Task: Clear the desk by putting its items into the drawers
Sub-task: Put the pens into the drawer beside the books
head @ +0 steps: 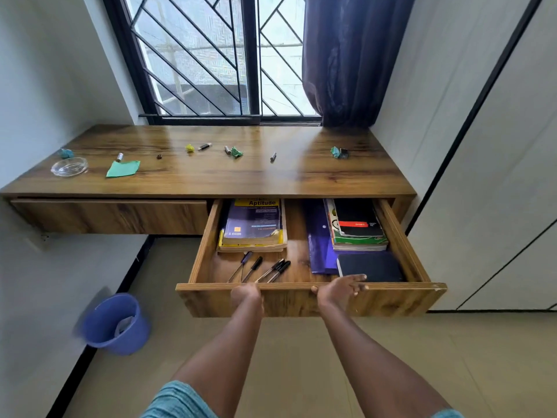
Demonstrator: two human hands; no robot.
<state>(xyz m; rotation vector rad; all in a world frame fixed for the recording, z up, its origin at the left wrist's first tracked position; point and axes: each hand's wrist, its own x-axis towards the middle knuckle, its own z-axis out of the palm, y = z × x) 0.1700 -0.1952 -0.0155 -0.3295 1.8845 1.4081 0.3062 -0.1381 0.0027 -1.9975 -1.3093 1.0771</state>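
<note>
A: Status entry. How far along is the clearing?

B: Partway, by my estimate. The right drawer (301,287) stands pulled well out under the table (301,176). The left drawer (108,215) is closed. Small stuff lies on top.

A: List it.

B: Left end: glass dish (69,167), green paper sheet (123,169), blue paper wad (66,152). Middle: yellow wad (189,148), green wad (237,152), plus several small cylindrical bits too small to identify. Right end: teal wad (335,152) touching a black binder clip (344,153).

A: Drawer contents?

B: Left half: thick "Aptitude" book (253,224) on top of another, four pens (262,268) loose in front of it. Right half: blue folder (318,236) under a stack of notebooks (355,227), and a black notebook (372,267) near the front wall.

A: Hands?

B: Left hand (245,292) is balled against the drawer's front rim. Its fingers are hidden, so I cannot tell whether it grips the rim. Right hand (340,286) lies over the same rim, fingers (357,279) stretched toward the black notebook, holding nothing. Slight blur there.

A: Work left?

B: Judgement: books and pens are stowed, and every small item listed is still to go in. The blue bin (116,322) on the floor might suit the wads, though the task says drawers.
</note>
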